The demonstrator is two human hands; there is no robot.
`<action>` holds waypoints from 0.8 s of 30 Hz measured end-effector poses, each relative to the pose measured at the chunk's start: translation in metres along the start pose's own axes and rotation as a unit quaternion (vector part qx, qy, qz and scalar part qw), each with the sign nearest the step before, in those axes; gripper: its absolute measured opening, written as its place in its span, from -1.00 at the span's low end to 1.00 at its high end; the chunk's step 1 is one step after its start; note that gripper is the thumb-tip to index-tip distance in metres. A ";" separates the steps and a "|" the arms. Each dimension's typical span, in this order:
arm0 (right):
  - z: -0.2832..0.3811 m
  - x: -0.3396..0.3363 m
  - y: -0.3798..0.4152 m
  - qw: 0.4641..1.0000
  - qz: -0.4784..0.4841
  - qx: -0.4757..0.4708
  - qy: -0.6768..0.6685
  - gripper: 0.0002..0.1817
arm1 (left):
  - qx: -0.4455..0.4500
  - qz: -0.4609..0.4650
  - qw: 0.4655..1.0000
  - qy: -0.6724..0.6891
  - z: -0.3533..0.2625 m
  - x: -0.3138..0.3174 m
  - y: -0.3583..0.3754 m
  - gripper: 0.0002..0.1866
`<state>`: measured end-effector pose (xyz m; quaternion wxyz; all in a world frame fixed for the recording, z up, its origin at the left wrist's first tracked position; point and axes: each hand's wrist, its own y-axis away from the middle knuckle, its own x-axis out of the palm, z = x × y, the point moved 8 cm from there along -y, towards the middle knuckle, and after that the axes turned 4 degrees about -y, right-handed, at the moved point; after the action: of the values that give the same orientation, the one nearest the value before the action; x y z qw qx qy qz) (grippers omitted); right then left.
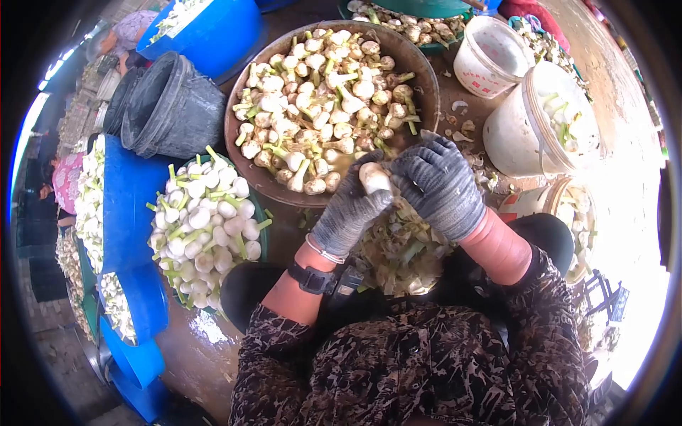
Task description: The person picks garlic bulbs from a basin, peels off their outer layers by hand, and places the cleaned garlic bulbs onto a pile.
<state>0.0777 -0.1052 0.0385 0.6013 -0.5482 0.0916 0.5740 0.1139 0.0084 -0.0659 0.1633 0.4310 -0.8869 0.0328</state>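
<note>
At the near edge of the wide, round brown basin (425,71), the grey-knit-gloved left hand (352,215) grasps a smooth, whitish garlic bulb (374,177), while the grey-knit-gloved right hand (440,186) curls beside it, whether gripping anything I cannot tell.

Floor (206,358): brown, wet-looking; white reflection (207,328), lower left. Ground (51,348): dim, block-patterned, far lower left. Light: white glare (636,309), right edge; bright strip (32,128), upper left edge.

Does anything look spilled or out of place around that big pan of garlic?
Yes, slightly: pale peelings lie loose on the floor, between the big pan and the white buckets, rather than in any container.
</note>
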 end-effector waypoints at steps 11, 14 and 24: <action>-0.041 0.040 0.023 0.940 0.073 0.241 -0.229 -0.91 | 0.120 0.120 0.972 -0.165 -0.025 0.021 0.006 -0.40; -0.045 0.046 0.026 0.920 0.121 0.289 -0.237 -0.92 | -0.005 0.146 0.985 -0.096 -0.009 0.018 0.006 -0.28; -0.049 0.054 0.045 0.866 0.131 0.295 -0.381 -0.87 | 0.024 0.187 0.974 -0.127 -0.008 0.021 0.008 -0.17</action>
<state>0.0846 -0.1223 -0.0451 0.6428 -0.0669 0.0916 0.7575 0.0975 -0.0009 -0.0508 0.0294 0.2619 -0.9642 0.0292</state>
